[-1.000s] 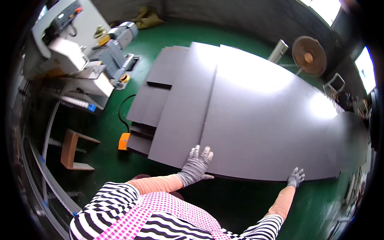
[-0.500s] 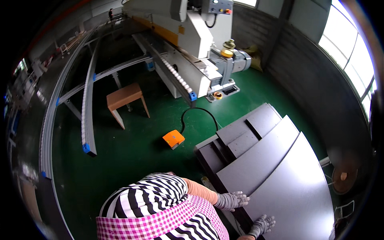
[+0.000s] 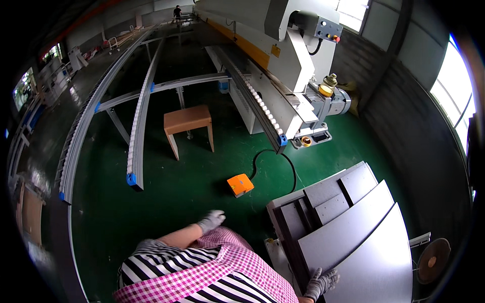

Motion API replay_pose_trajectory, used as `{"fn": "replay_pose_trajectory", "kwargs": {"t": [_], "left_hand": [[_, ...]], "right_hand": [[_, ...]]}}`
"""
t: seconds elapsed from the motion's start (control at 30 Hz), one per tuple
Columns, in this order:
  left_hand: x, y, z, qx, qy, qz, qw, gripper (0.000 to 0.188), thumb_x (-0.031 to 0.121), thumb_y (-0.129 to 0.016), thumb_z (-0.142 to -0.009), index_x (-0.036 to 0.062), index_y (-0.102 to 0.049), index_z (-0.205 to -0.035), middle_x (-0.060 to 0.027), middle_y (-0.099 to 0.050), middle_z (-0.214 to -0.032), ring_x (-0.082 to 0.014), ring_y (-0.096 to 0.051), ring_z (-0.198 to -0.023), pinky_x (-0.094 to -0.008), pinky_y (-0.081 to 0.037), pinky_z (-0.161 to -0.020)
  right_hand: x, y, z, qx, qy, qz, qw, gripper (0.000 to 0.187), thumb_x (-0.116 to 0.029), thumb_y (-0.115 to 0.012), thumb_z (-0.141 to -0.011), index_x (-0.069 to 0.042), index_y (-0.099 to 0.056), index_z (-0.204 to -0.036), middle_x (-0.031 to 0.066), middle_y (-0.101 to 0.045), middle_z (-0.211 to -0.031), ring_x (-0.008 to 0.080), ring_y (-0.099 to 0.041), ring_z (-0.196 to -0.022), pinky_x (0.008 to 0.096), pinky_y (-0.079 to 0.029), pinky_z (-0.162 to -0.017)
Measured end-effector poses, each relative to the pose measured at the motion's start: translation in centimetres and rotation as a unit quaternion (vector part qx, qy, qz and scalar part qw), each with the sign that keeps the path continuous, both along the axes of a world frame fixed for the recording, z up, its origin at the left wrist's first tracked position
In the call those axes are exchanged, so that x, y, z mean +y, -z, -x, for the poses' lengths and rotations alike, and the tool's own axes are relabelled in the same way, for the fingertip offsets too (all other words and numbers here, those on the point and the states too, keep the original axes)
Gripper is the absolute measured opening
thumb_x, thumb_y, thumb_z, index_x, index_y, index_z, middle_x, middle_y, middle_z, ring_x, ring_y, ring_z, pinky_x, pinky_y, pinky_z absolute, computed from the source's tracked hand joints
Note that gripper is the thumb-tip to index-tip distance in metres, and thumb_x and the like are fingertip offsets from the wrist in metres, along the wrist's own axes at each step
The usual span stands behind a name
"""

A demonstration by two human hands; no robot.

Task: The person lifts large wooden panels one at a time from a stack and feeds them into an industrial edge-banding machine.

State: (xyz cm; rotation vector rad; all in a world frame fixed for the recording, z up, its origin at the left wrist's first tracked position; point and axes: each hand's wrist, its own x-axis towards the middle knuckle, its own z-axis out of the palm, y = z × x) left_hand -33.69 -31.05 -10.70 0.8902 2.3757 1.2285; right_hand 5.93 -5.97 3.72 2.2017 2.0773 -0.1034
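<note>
Right hand rests on near edge of grey panels, stacked lower right; fingers parted, not gripping. Left hand blurred above green floor, grip can't tell. Light, flat palm contact probably best; mind panel edges.

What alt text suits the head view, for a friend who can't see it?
A person's gloved right hand rests on stacked grey panels, lower right; gloved left hand is off them, nearer the middle. Beyond, on a green floor, stand an orange box, a brown stool and a machine.
</note>
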Motion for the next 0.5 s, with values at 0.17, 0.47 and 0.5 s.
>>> {"fn": "replay_pose_trajectory", "kwargs": {"t": [0.17, 0.47, 0.5], "left_hand": [[-8.5, 3.9, 2.9, -0.116, -0.094, 0.270, 0.951, 0.029, 0.032, -0.051, -0.078, 0.0067, -0.065, -0.081, -0.0174, -0.064, -0.084, -0.0330, -0.062, -0.078, -0.0409, -0.048, -0.071], [-8.0, 9.1, 4.1, -0.099, -0.011, 0.250, 0.963, 0.024, 0.029, -0.053, -0.074, 0.0085, -0.065, -0.073, -0.0154, -0.062, -0.074, -0.0244, -0.060, -0.064, -0.0393, -0.046, -0.060], [-6.7, 9.6, 5.3, -0.093, 0.009, 0.251, 0.964, 0.024, 0.029, -0.053, -0.074, 0.0085, -0.065, -0.073, -0.0154, -0.062, -0.074, -0.0244, -0.060, -0.064, -0.0393, -0.046, -0.060]], "right_hand": [[-0.2, 1.0, -0.7, -0.016, -0.038, -0.050, 0.998, 0.082, -0.060, -0.043, -0.083, -0.004, -0.023, -0.139, 0.0236, -0.025, -0.141, 0.0358, -0.020, -0.133, 0.0519, -0.019, -0.105], [-0.2, 0.3, 0.9, -0.026, -0.011, -0.035, 0.999, 0.086, -0.059, -0.049, -0.080, -0.004, -0.019, -0.141, 0.0215, -0.024, -0.143, 0.0319, -0.017, -0.135, 0.0498, -0.017, -0.106], [-0.9, 0.5, 0.2, -0.022, 0.010, -0.031, 0.999, 0.087, -0.059, -0.049, -0.080, -0.004, -0.018, -0.141, 0.0218, -0.023, -0.143, 0.0317, -0.017, -0.135, 0.0502, -0.017, -0.106]]}}
